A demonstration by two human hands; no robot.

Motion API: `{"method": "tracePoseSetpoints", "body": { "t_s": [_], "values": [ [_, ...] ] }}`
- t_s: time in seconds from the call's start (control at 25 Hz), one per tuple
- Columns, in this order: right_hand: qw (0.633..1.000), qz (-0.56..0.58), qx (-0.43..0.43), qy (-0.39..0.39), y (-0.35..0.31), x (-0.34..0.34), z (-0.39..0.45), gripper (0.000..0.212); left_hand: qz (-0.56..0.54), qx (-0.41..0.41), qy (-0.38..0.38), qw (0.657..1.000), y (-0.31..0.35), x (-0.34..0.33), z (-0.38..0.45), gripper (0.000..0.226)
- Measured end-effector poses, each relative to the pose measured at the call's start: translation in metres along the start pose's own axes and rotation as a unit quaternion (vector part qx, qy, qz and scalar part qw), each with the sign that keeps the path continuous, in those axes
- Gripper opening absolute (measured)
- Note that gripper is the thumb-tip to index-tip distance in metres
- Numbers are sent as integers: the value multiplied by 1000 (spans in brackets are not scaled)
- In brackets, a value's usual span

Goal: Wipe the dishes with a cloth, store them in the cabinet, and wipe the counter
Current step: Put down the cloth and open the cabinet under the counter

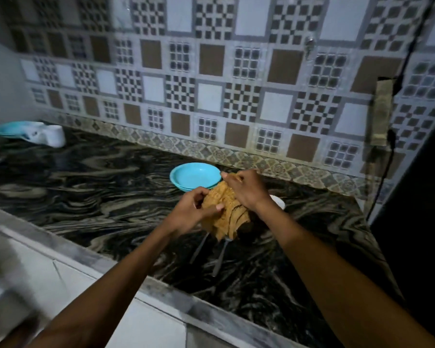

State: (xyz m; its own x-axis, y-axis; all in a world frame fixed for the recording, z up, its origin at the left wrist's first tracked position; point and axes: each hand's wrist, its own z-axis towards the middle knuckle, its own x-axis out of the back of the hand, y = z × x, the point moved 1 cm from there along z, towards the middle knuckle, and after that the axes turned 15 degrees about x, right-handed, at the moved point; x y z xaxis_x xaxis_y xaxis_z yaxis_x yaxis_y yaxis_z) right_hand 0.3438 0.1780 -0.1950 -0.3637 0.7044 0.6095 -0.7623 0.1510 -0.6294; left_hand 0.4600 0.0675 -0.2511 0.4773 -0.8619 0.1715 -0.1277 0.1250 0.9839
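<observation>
Orange cloth (224,209) in left hand (194,212) and right hand (246,190), above counter (86,187).

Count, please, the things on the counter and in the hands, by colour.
Turquoise: 2 groups, the plate stack by the wall and the plates at far left; how many plates each holds is unclear.
White: 2, the cup and the dish.
Orange: 1, the cloth.
Metal: 2, the utensil handles.
Total: 7.

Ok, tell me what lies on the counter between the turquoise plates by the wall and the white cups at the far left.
Head view: nothing. Between the turquoise plates and the white cups there is only bare marbled counter.
</observation>
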Motion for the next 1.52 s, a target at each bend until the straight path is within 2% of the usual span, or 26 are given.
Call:
{"method": "tracePoseSetpoints", "body": {
  "t_s": [0.2, 0.36, 0.44, 0.56, 0.64, 0.72, 0.84, 0.88, 1.0, 1.08, 1.2, 1.32, 1.4, 1.52],
  "values": [
    [991, 39, -57, -112, -10, -73, 32, 41, 19, 16, 13, 1000, -24, 96, 9, 30],
    [984, 60, -90, -139, -15, -111, 41, 32, 111, 34, -46, 992, -42, 150, 22, 42],
    [980, 45, -109, -160, -17, -124, 39, 31, 153, 47, -57, 986, -51, 163, 30, 41],
    [977, 42, -143, -154, -17, -140, 39, 26, 220, 16, -38, 975, -55, 174, 46, 34],
    [980, 63, -160, -104, -17, -150, 41, 23, 252, -13, -3, 968, -54, 178, 55, 31],
    [981, 81, -175, -38, -20, -158, 45, 18, 243, -29, 38, 969, -53, 179, 61, 29],
    [956, 166, -241, 10, -28, -167, 56, 12, 246, -71, 96, 962, -53, 174, 63, 30],
    [951, 177, -254, 17, -31, -169, 61, 12, 227, -70, 80, 968, -51, 170, 60, 23],
    [963, 94, -251, 34, -31, -167, 70, 19, 161, -16, -26, 986, -51, 158, 55, 15],
    [968, 82, -236, 32, -34, -161, 70, 25, 142, -27, -22, 989, -48, 157, 57, 7],
    [962, 115, -249, -10, -40, -154, 61, 36, 79, -26, 36, 996, -31, 159, 66, 19],
    [939, 177, -281, -87, -44, -160, 55, 45, 39, 1, 48, 998, -12, 166, 76, 27],
    [938, 197, -260, -114, -39, -171, 52, 36, 35, 10, 56, 998, -3, 173, 81, 28],
    [966, 133, -145, -171, -30, -192, 42, 13, 12, 4, 59, 998, 4, 184, 81, 27]
  ]
}}
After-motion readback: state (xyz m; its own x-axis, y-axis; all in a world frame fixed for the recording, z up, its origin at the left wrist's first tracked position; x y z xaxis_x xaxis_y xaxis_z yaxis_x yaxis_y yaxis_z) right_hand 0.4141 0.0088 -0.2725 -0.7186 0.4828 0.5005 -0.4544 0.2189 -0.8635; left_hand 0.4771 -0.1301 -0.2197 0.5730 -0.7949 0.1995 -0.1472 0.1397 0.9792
